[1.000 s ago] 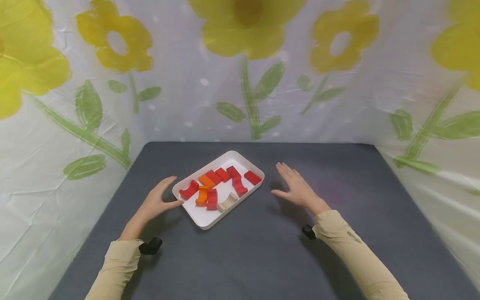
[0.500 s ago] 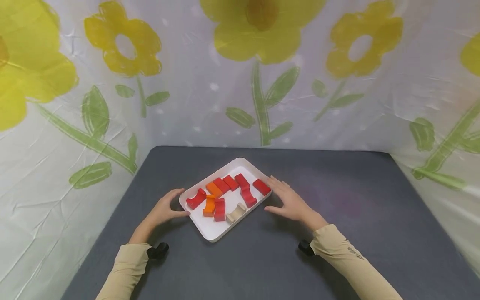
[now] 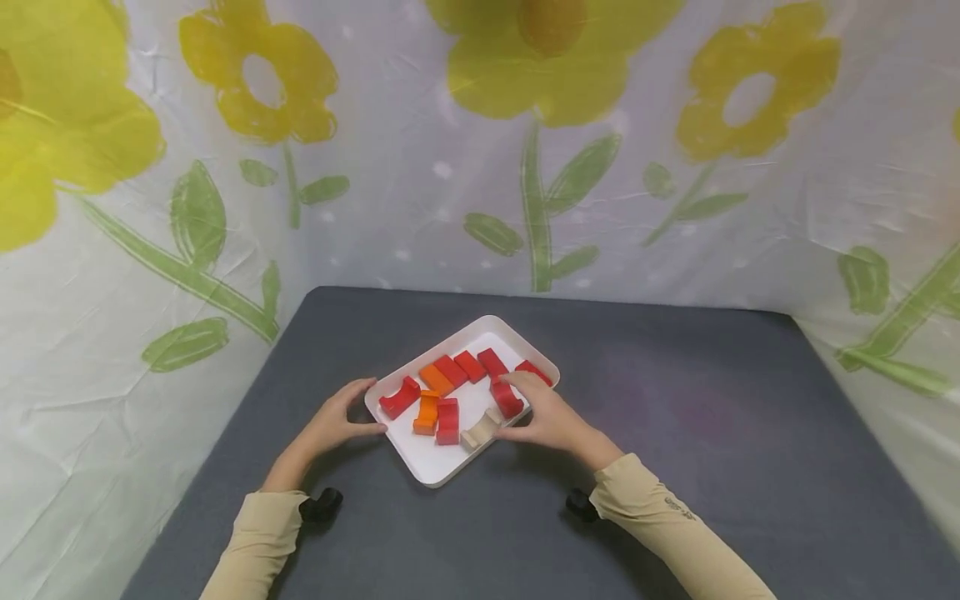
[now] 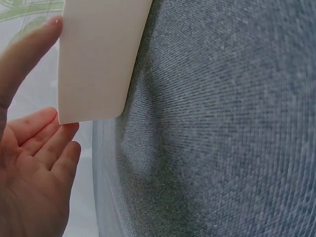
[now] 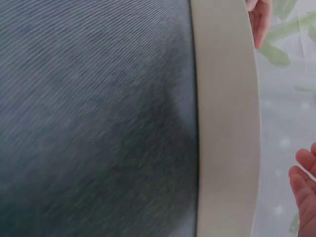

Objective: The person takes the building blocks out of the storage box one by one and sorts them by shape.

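Note:
A white tray (image 3: pixel 408 446) lies slanted on the dark cloth, holding several red and orange blocks and one pale wooden curved block (image 3: pixel 482 431). My left hand (image 3: pixel 330 423) spans the tray's left corner; in the left wrist view its fingertips (image 4: pixel 49 116) touch the corner and the thumb meets the rim. Over the tray's right side, my right hand (image 3: pixel 551 423) hovers with spread fingers above a red curved block (image 3: pixel 507 400), its thumb beside the pale block. In the right wrist view, this hand's fingers (image 5: pixel 303 180) show past the tray wall with nothing gripped.
Left in the tray are a red curved block (image 3: pixel 400 398), an orange curved block (image 3: pixel 426 412) and another red one (image 3: pixel 447 423). Flat blocks, orange (image 3: pixel 436 380) and red (image 3: pixel 470 367), line the back. A flower-painted curtain (image 3: pixel 405 208) surrounds the dark tabletop (image 3: pixel 675 383).
My right hand has moved left, from beside the tray to over its right side. My left hand has come up to the left corner. The whole head view has shifted slightly.

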A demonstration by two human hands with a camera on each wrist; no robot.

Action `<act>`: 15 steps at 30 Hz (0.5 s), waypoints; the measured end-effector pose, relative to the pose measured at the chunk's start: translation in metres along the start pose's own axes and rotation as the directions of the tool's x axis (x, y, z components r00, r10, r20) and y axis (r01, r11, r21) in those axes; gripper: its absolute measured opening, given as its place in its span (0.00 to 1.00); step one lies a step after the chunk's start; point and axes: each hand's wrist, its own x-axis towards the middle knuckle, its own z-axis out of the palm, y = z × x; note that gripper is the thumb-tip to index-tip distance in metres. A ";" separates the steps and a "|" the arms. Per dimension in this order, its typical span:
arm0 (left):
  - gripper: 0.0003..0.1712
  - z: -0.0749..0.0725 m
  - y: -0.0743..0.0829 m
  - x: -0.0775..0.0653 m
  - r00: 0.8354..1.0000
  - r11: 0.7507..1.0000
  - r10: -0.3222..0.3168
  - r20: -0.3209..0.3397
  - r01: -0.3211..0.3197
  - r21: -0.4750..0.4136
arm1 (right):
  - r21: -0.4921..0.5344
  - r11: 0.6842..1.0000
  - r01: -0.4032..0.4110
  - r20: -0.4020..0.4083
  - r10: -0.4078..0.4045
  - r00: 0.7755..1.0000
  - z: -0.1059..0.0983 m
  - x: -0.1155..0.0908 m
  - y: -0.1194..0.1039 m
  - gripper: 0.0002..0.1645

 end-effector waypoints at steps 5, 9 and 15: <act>0.46 0.001 0.003 -0.001 0.999 0.999 -0.047 0.026 0.046 0.029 | -0.021 1.000 -0.017 0.011 0.018 1.000 0.005 0.011 -0.007 0.47; 0.47 -0.001 0.005 -0.001 0.995 0.996 -0.081 0.053 0.079 0.036 | -0.055 0.998 -0.020 0.012 0.021 1.000 0.013 0.023 -0.013 0.47; 0.47 -0.006 0.009 0.001 0.991 0.995 -0.091 0.095 0.087 0.045 | -0.106 0.994 -0.041 0.065 0.048 0.997 0.027 0.037 -0.017 0.45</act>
